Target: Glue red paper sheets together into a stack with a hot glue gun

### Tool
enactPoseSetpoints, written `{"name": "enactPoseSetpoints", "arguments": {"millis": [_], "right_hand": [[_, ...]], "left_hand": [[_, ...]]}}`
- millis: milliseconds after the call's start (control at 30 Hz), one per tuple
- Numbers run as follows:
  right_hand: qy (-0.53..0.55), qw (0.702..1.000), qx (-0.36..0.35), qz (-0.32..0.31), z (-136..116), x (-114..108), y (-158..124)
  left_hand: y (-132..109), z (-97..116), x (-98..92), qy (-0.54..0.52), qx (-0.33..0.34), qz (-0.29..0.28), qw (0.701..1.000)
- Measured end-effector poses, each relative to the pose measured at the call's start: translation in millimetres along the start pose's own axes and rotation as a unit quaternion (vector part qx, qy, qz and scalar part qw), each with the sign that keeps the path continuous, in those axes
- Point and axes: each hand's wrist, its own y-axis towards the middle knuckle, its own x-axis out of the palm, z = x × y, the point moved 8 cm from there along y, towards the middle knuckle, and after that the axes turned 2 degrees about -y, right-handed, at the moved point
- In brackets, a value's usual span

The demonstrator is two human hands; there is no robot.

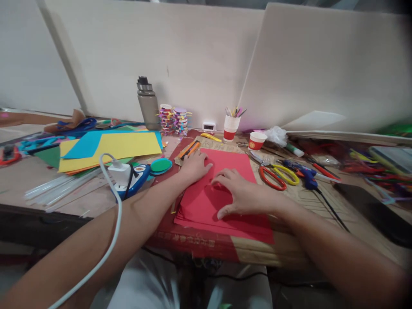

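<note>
A stack of red paper (206, 210) lies before me on a piece of flattened cardboard (257, 253). My left hand (195, 166) rests on the stack's upper left edge, fingers stretched out. Over the middle of the paper is my right hand (236, 193), its thumb apart from the curved fingers and nothing visible between them. Whether its fingertips touch the sheet is hard to tell. Just beyond my left hand lie orange utility knives (192, 149). To the right of the stack are scissors with red handles (273, 178) and another pair with yellow handles (286, 175).
At left are coloured sheets (128, 146), clear sticks (64, 189) and a blue power strip (138, 182) with a white charger (119, 173). A bottle (148, 105) and paper cups (231, 128) stand behind. A glue gun (309, 177) and phone (373, 212) lie right.
</note>
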Motion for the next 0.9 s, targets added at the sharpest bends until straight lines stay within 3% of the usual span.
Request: {"name": "enactPoseSetpoints", "arguments": {"millis": [133,300,533,700,900], "right_hand": [[-0.014,1.0,0.0,-0.022,8,5,-2],[-0.009,1.0,-0.023,-0.002,14,8,2],[0.003,0.998,-0.05,0.031,12,1,4],[0.015,0.998,-0.053,0.019,3,2,-2],[0.0,0.996,-0.086,-0.005,-24,16,-7]], "left_hand": [[1,1,-0.3,-0.005,0.004,0.0,1.0],[4,0,-2.9,-0.036,0.003,-0.007,0.999],[6,-3,-19.4,-0.124,0.014,0.037,0.992],[3,7,-16.1,-0.145,0.061,-0.011,0.988],[5,6,-8.3,-0.146,0.08,-0.019,0.986]]}}
